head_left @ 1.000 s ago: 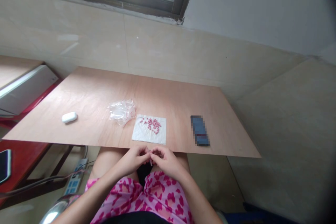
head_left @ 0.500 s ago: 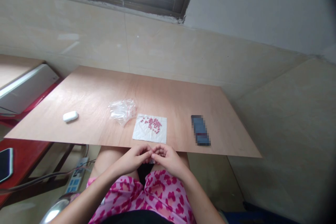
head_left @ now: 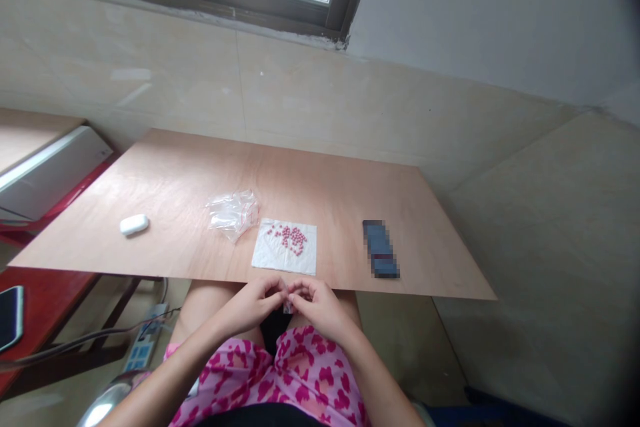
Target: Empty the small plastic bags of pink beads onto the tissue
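Observation:
Just off the table's near edge, above my lap, my left hand (head_left: 264,297) and my right hand (head_left: 313,298) meet at the fingertips. Both are closed in a pinch on what looks like a small clear plastic bag (head_left: 287,308); the fingers cover most of it. Straight ahead of them lies a white paper tissue (head_left: 265,260). On it is a loose cluster of small round pink beads or pills (head_left: 294,239). Left of the tissue, close to its corner, rests a crumpled heap of clear plastic bags (head_left: 233,212) with red lines.
The wooden table (head_left: 320,180) also bears a white rounded case (head_left: 135,225) at left and a dark, pixelated phone-shaped object (head_left: 381,250) at right. Another phone (head_left: 10,317) lies on a red stool (head_left: 40,333). A power strip (head_left: 145,340) and cable are below.
Both hands stay together over my lap, with only slight finger movement. A bit more of the clear plastic shows beneath the fingertips. The view has shifted slightly.

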Action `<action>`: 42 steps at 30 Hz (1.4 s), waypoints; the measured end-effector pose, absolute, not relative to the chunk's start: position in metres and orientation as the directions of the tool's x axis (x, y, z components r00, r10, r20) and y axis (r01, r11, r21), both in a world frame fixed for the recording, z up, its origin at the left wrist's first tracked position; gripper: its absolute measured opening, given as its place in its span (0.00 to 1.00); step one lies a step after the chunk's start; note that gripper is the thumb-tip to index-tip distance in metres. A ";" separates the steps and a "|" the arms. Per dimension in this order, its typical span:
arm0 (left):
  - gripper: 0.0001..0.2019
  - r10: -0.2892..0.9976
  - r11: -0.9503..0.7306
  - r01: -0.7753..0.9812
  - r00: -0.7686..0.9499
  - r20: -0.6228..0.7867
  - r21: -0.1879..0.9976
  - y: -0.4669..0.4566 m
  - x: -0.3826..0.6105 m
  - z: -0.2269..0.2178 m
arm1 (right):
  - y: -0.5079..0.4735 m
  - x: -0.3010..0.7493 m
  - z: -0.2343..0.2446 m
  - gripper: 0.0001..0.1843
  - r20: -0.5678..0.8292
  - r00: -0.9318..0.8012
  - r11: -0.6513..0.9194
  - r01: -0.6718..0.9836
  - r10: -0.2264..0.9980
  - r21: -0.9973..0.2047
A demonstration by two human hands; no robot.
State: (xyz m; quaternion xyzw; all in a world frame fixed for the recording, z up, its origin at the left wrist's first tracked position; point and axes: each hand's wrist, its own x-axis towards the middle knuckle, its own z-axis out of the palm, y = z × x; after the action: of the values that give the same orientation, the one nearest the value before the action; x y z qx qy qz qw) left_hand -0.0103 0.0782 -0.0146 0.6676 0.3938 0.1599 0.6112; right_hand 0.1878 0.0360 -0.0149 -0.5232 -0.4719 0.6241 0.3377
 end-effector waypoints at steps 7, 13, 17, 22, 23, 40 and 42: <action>0.16 0.710 0.057 0.344 0.646 -0.280 0.937 0.080 -0.011 -0.012 | 0.028 0.185 -0.011 0.08 -0.305 -0.305 -0.284 0.114 0.902 -0.952; 0.18 0.716 0.031 0.360 0.643 -0.271 0.933 0.081 -0.010 -0.011 | 0.028 0.184 -0.013 0.07 -0.319 -0.284 -0.308 0.082 0.904 -0.948; 0.15 0.719 0.030 0.349 0.643 -0.262 0.937 0.081 -0.010 -0.010 | 0.031 0.186 -0.018 0.08 -0.332 -0.277 -0.331 0.051 0.902 -0.942; 0.09 0.721 0.021 0.376 0.636 -0.275 0.926 0.079 -0.011 -0.007 | 0.032 0.186 -0.019 0.08 -0.338 -0.266 -0.339 0.047 0.903 -0.940; 0.08 0.721 0.018 0.388 0.633 -0.281 0.921 0.078 -0.011 -0.006 | 0.032 0.186 -0.019 0.07 -0.343 -0.260 -0.338 0.065 0.902 -0.939; 0.13 0.729 -0.056 0.474 0.620 -0.288 0.879 0.074 -0.005 -0.010 | 0.032 0.186 -0.015 0.07 -0.302 -0.174 -0.236 0.322 0.937 -0.917; 0.11 0.742 -0.072 0.502 0.604 -0.290 0.862 0.073 -0.004 -0.014 | 0.031 0.184 -0.014 0.06 -0.299 -0.166 -0.226 0.354 0.940 -0.908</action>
State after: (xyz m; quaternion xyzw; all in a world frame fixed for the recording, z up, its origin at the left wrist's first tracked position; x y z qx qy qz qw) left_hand -0.0038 0.0730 -0.0139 0.7232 0.4301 0.1137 0.5283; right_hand 0.1840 0.0310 -0.0143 -0.5820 -0.5558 0.5236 0.2796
